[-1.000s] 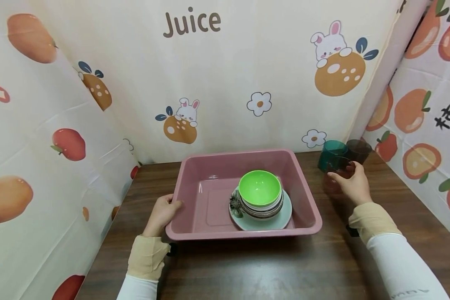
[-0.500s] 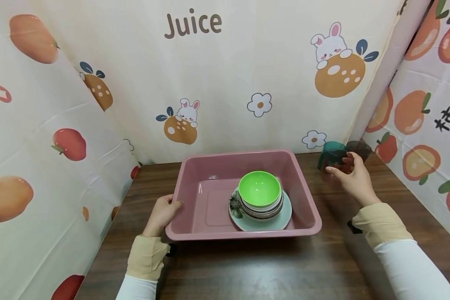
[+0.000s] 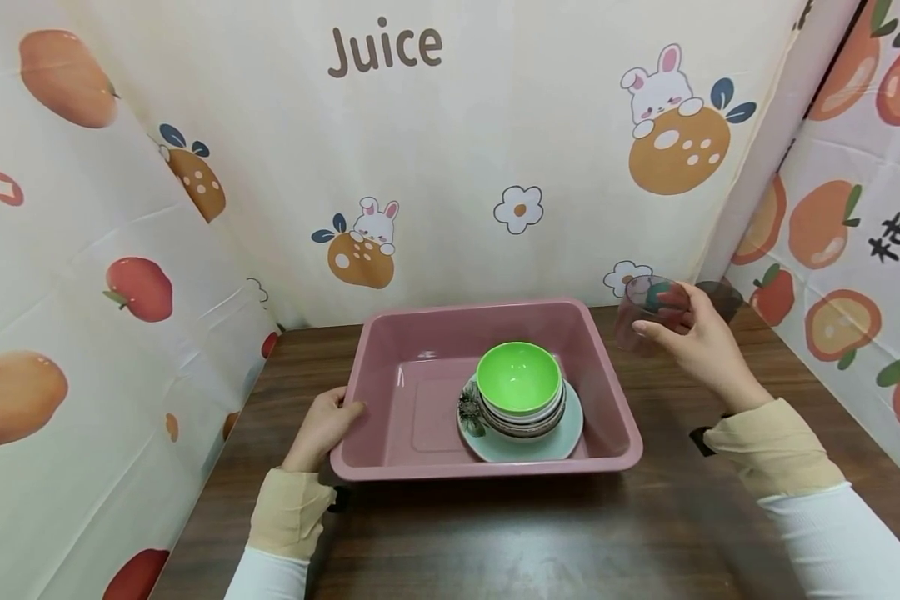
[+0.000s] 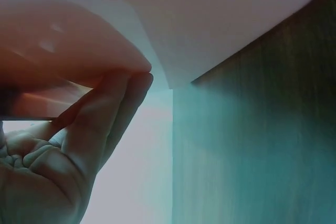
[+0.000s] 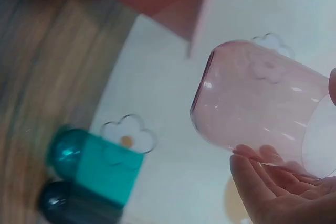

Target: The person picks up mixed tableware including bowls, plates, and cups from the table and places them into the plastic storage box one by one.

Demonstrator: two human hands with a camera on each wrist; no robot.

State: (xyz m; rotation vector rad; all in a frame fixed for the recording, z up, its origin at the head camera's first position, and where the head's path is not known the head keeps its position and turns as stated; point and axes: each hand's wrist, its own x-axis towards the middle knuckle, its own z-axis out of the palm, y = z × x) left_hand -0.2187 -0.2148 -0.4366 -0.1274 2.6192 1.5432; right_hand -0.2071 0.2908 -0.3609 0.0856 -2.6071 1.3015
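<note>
My right hand holds a clear pinkish cup between thumb and fingers, raised off the table just right of the pink basin. My left hand grips the basin's left rim, its fingers tucked under the edge in the left wrist view. Inside the basin, toward its right side, a bright green bowl tops a stack of bowls on a pale plate with a dark leaf pattern. Behind the held cup stand a teal cup, partly hidden in the head view, and a dark cup.
The dark wood table runs under the basin and cups. A fruit-and-rabbit printed cloth hangs along the back, with similar printed sheets at the left and right sides.
My right hand has lifted the pinkish cup from beside the other cups and carried it leftward, toward the basin. My left hand has kept its place on the rim.
</note>
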